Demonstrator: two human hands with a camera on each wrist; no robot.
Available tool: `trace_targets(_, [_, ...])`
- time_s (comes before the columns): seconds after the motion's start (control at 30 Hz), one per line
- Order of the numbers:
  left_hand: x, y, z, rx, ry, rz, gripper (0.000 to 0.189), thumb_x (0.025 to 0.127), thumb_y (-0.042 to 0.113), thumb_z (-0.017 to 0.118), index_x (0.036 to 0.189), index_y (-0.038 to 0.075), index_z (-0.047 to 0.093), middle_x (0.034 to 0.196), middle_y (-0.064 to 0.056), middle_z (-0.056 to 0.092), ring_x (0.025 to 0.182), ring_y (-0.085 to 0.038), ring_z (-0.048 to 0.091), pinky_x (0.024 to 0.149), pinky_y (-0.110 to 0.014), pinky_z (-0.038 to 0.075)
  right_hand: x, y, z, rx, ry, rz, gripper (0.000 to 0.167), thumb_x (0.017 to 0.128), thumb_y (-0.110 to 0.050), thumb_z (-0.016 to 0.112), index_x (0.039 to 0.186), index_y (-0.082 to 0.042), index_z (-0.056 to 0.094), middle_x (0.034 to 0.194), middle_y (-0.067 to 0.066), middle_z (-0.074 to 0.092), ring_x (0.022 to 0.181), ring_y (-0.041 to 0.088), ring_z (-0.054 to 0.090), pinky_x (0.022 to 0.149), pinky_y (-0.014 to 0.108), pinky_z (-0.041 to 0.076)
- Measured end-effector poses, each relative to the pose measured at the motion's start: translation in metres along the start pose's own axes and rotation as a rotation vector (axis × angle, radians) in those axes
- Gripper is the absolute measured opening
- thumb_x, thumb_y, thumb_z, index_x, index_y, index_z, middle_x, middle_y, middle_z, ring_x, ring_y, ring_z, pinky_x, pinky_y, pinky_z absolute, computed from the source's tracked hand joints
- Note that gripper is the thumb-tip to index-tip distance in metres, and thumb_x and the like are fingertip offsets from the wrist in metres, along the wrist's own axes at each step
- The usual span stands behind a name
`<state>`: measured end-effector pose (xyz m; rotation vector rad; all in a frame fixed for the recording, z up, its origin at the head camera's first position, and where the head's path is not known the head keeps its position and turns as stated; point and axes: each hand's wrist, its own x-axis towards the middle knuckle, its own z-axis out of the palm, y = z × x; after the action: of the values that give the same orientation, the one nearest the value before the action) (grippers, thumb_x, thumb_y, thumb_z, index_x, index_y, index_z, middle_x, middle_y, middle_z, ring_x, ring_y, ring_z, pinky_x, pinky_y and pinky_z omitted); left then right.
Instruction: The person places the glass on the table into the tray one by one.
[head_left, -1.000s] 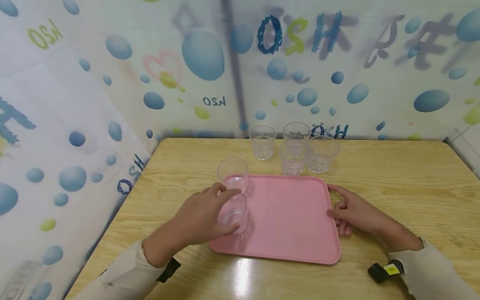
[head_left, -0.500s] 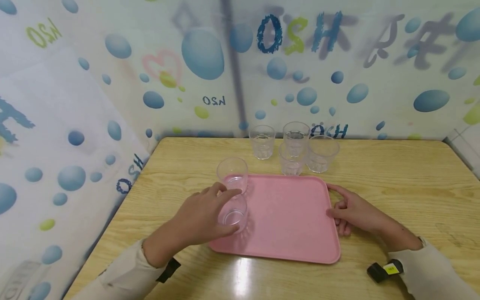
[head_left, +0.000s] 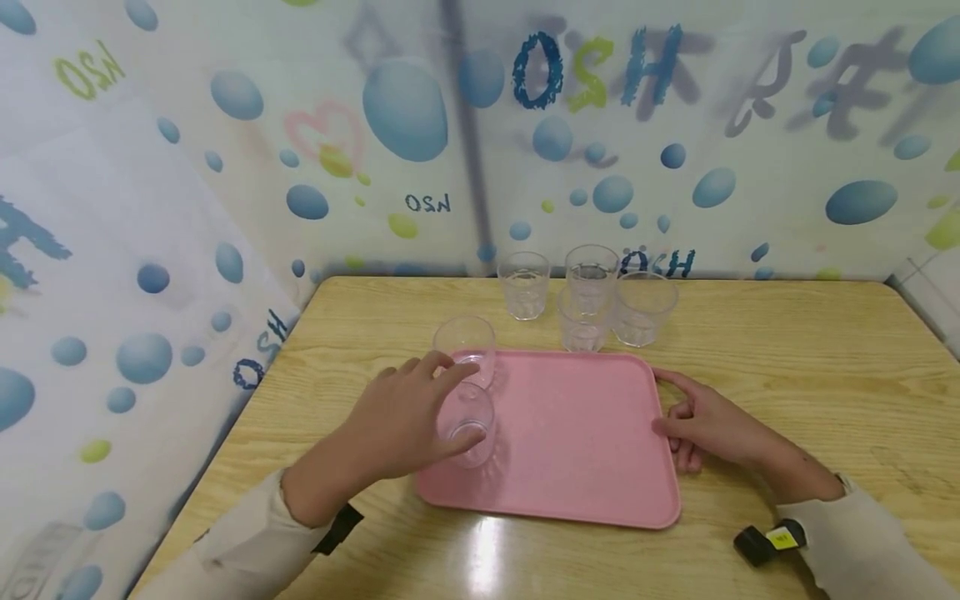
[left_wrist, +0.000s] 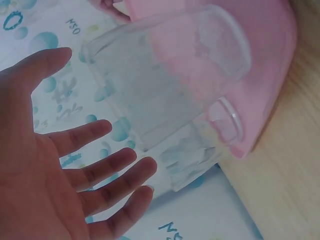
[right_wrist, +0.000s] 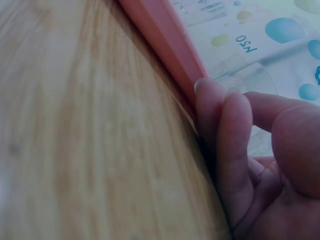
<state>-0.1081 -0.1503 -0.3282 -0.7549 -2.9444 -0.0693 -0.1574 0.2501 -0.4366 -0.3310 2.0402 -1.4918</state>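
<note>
A clear tumbler (head_left: 483, 412) stands upright on the left part of a pink tray (head_left: 577, 433). My left hand (head_left: 401, 417) is beside it; in the left wrist view the spread fingers are apart from the tumbler (left_wrist: 165, 75). Just behind, a second clear tumbler (head_left: 467, 337) stands at the tray's far left corner, partly hidden by my left fingers. On the other side, my right hand (head_left: 712, 425) holds the tray's right edge, thumb at the rim and index finger stretched toward the far corner. Curled fingers touch the tray's edge (right_wrist: 167, 37) in the right wrist view.
Behind the tray, several more clear tumblers are grouped: one at the left (head_left: 525, 287), a wide one at the right (head_left: 647, 312) and others between. The wooden table (head_left: 810, 350) meets a patterned wall covering (head_left: 637, 150) at the back and left.
My left hand's thumb and fingers have spread and lifted slightly from the near tumbler, letting it go. The right hand, tray and other tumblers stay put.
</note>
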Motion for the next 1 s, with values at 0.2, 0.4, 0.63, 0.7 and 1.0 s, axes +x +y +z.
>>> trace_targets(0.2, [0.023,0.002,-0.011,0.009,-0.008,0.007,0.065,0.085,0.059,0.067,0.140,0.026,0.055,0.129,-0.004,0.060,0.105,-0.027,0.065,0.085,-0.051,0.054,-0.002,0.004,-0.002,-0.001,0.005,0.005,0.089,0.098,-0.015,0.063,0.160,-0.007,0.000,0.072,0.010,0.062,0.051,0.019,0.065,0.048,0.039,0.057])
trace_targets(0.4, [0.050,0.003,-0.026,0.019,-0.031,0.005,0.067,0.087,0.061,0.065,0.144,0.027,0.051,0.132,-0.004,0.059,0.113,-0.028,0.064,0.093,-0.054,0.049,-0.003,0.009,-0.003,0.002,0.000,-0.011,0.088,0.099,-0.016,0.063,0.160,-0.007,0.001,0.072,0.009,0.062,0.051,0.019,0.066,0.048,0.040,0.057])
trace_targets(0.63, [0.085,0.005,-0.040,-0.016,-0.072,-0.030,0.067,0.090,0.063,0.061,0.147,0.029,0.048,0.140,-0.004,0.054,0.126,-0.027,0.057,0.101,-0.059,0.041,-0.003,0.007,-0.002,0.016,0.007,-0.002,0.087,0.098,-0.015,0.063,0.160,-0.007,0.001,0.072,0.008,0.061,0.051,0.017,0.065,0.048,0.038,0.057])
trace_targets(0.7, [0.096,0.005,-0.040,-0.014,-0.083,-0.040,0.067,0.091,0.062,0.060,0.147,0.029,0.047,0.141,-0.004,0.054,0.127,-0.027,0.056,0.102,-0.059,0.040,-0.003,0.006,-0.002,0.015,0.003,-0.010,0.087,0.099,-0.015,0.063,0.160,-0.007,0.001,0.072,0.008,0.061,0.051,0.017,0.065,0.047,0.038,0.057])
trace_targets(1.0, [0.147,-0.003,-0.034,0.018,-0.194,-0.097,0.063,0.094,0.060,0.056,0.148,0.028,0.045,0.141,-0.005,0.053,0.125,-0.032,0.055,0.104,-0.062,0.038,0.002,0.007,-0.001,0.015,-0.004,-0.007,0.086,0.098,-0.016,0.063,0.160,-0.009,0.003,0.073,0.007,0.061,0.052,0.018,0.066,0.049,0.040,0.058])
